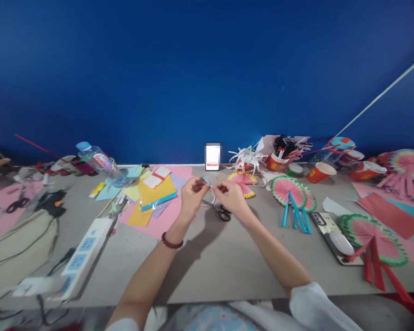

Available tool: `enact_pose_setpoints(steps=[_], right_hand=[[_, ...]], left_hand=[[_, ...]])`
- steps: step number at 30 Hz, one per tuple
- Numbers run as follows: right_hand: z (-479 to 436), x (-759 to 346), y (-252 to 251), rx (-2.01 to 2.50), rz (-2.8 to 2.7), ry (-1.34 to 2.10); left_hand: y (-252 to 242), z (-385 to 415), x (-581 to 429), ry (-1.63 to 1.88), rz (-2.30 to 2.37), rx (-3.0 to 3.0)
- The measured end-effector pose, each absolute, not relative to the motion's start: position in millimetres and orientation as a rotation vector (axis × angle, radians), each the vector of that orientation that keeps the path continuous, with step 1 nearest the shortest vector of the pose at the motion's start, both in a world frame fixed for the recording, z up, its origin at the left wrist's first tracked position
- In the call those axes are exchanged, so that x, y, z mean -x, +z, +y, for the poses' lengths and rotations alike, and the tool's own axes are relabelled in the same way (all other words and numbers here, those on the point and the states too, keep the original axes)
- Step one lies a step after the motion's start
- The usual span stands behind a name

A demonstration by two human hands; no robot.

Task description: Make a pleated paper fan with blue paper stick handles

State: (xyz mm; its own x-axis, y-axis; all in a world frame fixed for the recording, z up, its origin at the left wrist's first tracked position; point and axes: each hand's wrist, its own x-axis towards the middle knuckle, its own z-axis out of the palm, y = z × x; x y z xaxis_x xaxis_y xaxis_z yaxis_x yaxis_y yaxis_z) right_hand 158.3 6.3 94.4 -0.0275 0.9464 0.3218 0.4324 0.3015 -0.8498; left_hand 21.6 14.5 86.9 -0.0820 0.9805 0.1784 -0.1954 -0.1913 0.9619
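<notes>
We pinch the small blue strip in the fingertips of our left hand and right hand, up over the table near the black scissors, maybe to make it steady and easy to see

Broad blue wall, long grey table before it

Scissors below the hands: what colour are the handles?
The handles look black; they show best in the head view.
</notes>
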Motion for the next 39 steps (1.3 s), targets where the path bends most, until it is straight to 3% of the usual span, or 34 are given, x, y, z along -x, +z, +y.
enact_pose_setpoints(steps=[26, 36, 39], right_hand=[[10, -166, 96, 1.329, -1.767, 0.618], [10, -165, 103, 1.115, -1.612, 1.174], [5, -162, 107, 1.103, -1.626, 1.204]], left_hand=[[98, 17, -16, 1.483, 0.959, -0.955], [106, 17, -7, 1.465, 0.968, -1.051], [105, 15, -9, 1.442, 0.991, -1.082]])
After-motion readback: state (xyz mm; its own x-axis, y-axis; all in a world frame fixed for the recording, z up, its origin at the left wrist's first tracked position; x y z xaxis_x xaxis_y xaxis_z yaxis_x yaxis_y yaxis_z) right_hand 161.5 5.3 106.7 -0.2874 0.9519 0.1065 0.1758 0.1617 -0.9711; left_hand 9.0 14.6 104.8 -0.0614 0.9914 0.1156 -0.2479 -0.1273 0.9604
